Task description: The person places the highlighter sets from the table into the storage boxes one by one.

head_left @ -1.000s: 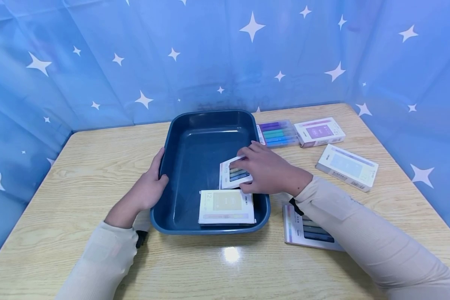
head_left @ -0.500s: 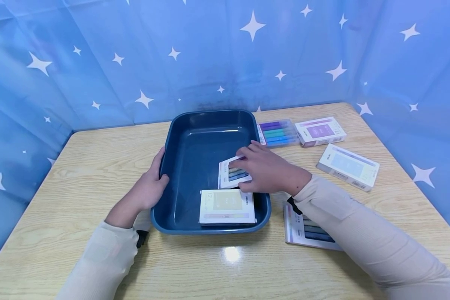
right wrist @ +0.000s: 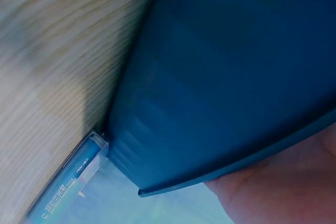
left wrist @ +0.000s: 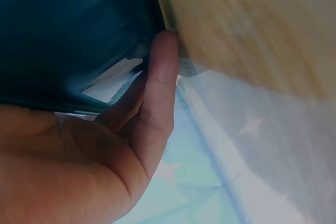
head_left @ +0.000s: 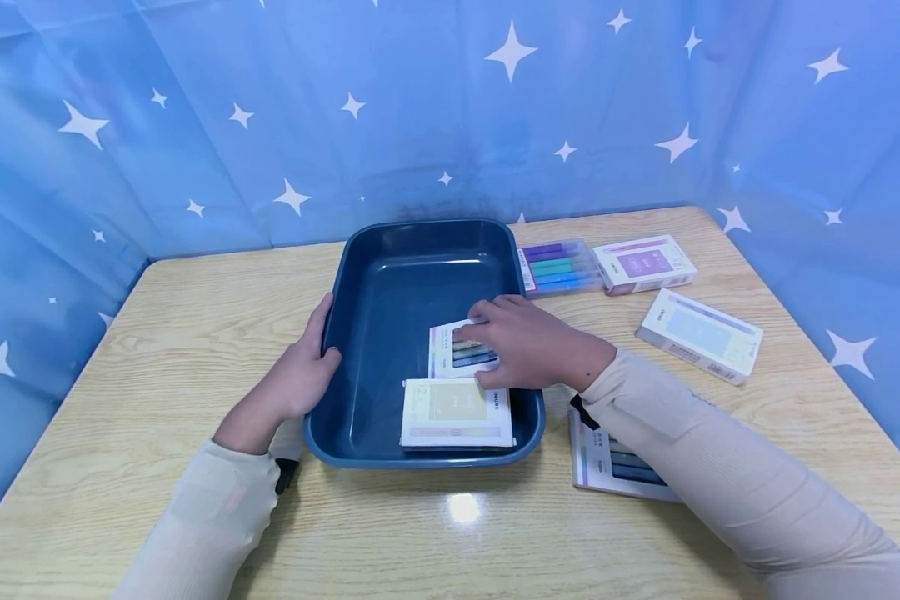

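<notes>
In the head view a dark blue plastic tub [head_left: 390,333] stands on the table. My left hand [head_left: 300,379] grips its left side, thumb over the rim and fingers along the outer wall. The left wrist view shows those fingers [left wrist: 160,82] against the wall. My right hand [head_left: 528,342] reaches over the right rim and holds a white windowed pen box [head_left: 441,350], dark pens showing through its window. The hand covers the box's right part. A cream pen box [head_left: 457,412] lies at the tub's near end, just in front of the held box.
Right of the tub are a clear case of purple, green and blue pens [head_left: 558,267], a white-and-purple box [head_left: 643,263] and a white-and-pale-blue box [head_left: 699,335]. Another windowed pen box [head_left: 591,454] lies partly under my right forearm. A blue star-patterned curtain [head_left: 420,108] hangs behind the table.
My right hand and the windowed pen box have shifted slightly left and lower within the tub, nearer the cream box. My left hand stays on the tub's side.
</notes>
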The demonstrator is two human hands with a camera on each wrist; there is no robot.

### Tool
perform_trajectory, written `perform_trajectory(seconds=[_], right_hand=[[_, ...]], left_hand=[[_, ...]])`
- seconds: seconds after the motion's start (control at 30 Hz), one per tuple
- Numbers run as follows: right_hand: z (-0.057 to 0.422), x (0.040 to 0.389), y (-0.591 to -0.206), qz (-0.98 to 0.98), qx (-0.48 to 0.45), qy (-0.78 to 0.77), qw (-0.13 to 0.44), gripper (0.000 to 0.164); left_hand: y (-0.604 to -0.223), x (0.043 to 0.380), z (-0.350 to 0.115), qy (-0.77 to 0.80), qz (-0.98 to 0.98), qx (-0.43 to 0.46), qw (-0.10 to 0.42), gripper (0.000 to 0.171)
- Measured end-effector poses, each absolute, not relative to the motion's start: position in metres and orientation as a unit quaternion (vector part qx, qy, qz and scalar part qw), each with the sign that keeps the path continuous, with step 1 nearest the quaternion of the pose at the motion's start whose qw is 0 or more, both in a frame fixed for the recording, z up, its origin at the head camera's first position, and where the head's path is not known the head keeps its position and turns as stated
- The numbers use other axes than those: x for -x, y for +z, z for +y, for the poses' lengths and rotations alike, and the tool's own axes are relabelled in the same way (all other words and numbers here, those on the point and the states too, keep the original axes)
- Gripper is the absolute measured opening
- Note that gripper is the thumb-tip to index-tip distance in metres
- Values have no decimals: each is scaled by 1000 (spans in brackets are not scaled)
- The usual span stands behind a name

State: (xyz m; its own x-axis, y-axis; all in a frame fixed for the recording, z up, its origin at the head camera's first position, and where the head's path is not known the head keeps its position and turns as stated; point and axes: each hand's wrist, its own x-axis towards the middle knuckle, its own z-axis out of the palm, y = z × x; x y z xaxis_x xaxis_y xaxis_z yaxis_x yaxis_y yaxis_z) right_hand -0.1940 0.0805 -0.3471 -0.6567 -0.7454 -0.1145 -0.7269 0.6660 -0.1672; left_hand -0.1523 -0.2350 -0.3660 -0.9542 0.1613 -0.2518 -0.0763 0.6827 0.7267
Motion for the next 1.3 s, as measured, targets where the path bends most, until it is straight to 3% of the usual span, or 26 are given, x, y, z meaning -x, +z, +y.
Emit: perform_trajectory(seconds=[1.3], right_hand=[[79,195,-352,910,394,-76,103,48]], left_hand=[[-366,152,-235,394,906,-23,152,72]])
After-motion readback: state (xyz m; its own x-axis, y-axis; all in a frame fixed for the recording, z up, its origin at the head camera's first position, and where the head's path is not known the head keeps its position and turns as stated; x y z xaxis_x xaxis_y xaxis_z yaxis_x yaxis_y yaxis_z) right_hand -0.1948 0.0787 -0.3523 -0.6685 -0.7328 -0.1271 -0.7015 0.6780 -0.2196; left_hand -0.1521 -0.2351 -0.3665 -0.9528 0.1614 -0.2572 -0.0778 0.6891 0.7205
